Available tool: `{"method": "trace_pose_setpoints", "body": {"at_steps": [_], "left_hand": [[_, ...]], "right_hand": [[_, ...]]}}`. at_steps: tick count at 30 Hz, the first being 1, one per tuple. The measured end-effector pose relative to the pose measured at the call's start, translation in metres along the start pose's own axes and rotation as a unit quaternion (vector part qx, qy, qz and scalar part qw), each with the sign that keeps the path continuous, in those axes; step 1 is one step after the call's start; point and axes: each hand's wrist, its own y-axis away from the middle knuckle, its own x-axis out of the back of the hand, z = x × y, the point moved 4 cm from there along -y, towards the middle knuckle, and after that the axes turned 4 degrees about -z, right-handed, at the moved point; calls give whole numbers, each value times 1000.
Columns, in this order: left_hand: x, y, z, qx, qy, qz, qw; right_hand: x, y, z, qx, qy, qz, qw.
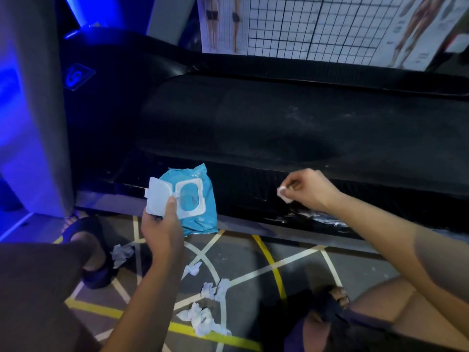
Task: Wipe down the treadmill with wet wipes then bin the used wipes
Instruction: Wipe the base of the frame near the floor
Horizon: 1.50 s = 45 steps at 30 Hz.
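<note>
Right hand (308, 191) pinches wipe (283, 196) at treadmill (279, 123) near edge, left hand (162, 227) grips open-lidded pack (196, 199); its contents may dry out.

Dark floor (355, 270) (crossed by yellow and pale lines) bears several crumpled white wipes (203, 321), scattered apart.

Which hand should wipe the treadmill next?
Right. The right hand pinches a wipe at the side of the treadmill, so it can likely rub straight away. The left hand is busy holding the pack.
</note>
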Motion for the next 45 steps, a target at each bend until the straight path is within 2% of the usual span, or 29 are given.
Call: {"method": "trace_pose_setpoints", "body": {"at_steps": [3,7,9,12,16,19,22,25,30,36,42,45], "left_hand": [[0,1,2,-3,11,4,1000],[5,-3,0,-4,17,15,1000],[8,-6,-2,-1,16,16,1000],[11,-7,-2,5,17,17,1000],[11,-8,0,1,14,19,1000],[11,-8,1,8,20,19,1000],[12,-8,1,7,21,19,1000],[14,-12,1,-7,4,31,999],[16,-13,-1,-7,4,34,999],[18,-12,-2,-14,-13,34,999],[16,-11,2,-11,-10,39,999],[14,-10,2,-14,-9,38,999]], "right_hand": [[-4,-17,-3,3,15,47,999],[-44,-26,-16,47,99,10,994],[-57,-22,-15,50,151,10,987],[-59,-4,-13,80,168,24,982],[-51,18,-12,114,118,-9,986],[-36,15,-15,71,-22,-62,995],[-7,2,-14,33,-106,27,993],[3,-10,-16,30,-55,78,995],[-46,-19,-16,65,50,0,997],[-56,-18,-24,82,84,13,993],[-66,-8,-36,99,260,-20,960],[-58,2,-42,116,263,-59,956]]}}
